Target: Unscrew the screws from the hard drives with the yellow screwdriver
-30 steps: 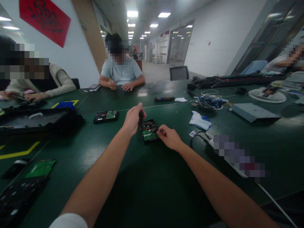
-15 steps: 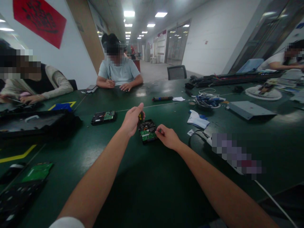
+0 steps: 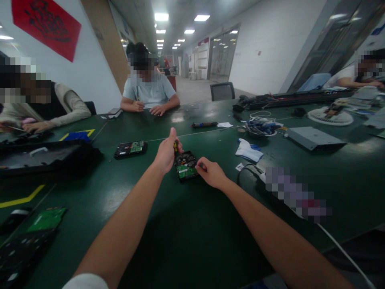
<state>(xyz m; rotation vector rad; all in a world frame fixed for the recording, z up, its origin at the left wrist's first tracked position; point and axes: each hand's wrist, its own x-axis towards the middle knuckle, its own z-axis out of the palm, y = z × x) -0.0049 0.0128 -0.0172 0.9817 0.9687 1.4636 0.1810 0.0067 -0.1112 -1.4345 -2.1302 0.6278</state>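
Note:
A hard drive [image 3: 185, 170] lies on the green table in front of me, its green circuit board and black casing facing up. My left hand [image 3: 167, 152] is at the drive's upper left, thumb raised and fingers wrapped round a screwdriver [image 3: 176, 147] with a yellow and black handle. Its tip is hidden from me. At the drive's right edge, my right hand [image 3: 209, 171] has thumb and forefinger pinched together, holding the drive's side. To the left of my left hand rests a second hard drive [image 3: 130, 149], board up.
More drives with a green board [image 3: 46, 220] lie at lower left, below a black tray-like casing [image 3: 45, 156]. Rightward are a white glove [image 3: 249, 151], a power strip [image 3: 291, 196] with its cable, a bowl of blue items [image 3: 261, 127] and a grey metal box [image 3: 315, 137]. Co-workers sit around the table.
My left hand has turned slightly, its thumb tip now further left and higher, and more of the yellow handle shows. The right hand and the drive keep their places; the view has shifted slightly.

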